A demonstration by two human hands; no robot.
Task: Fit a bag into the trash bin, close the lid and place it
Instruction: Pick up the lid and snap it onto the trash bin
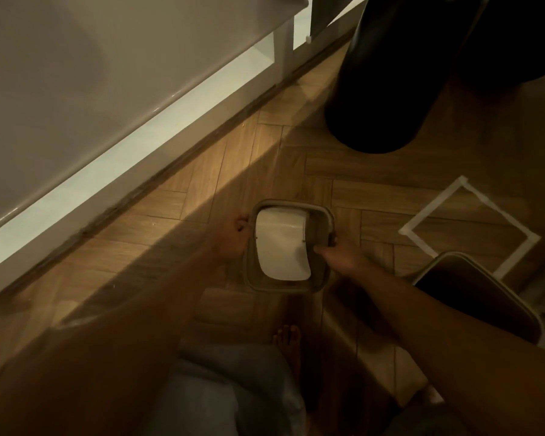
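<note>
I hold a beige rectangular trash bin lid (323, 221) with a white swing flap (280, 243) above the wooden floor, in the middle of the view. My left hand (233, 240) grips its left edge. My right hand (343, 253) grips its right edge, thumb on the frame. The trash bin (472, 294) stands at the right, open-topped, with a dark bag lining its inside; only part of it shows.
A square of white tape (472, 228) marks the floor just beyond the bin. A large black cylindrical object (384, 89) stands at the back right. A white cabinet (76, 105) runs along the left. My bare foot (288, 344) and knee are below the lid.
</note>
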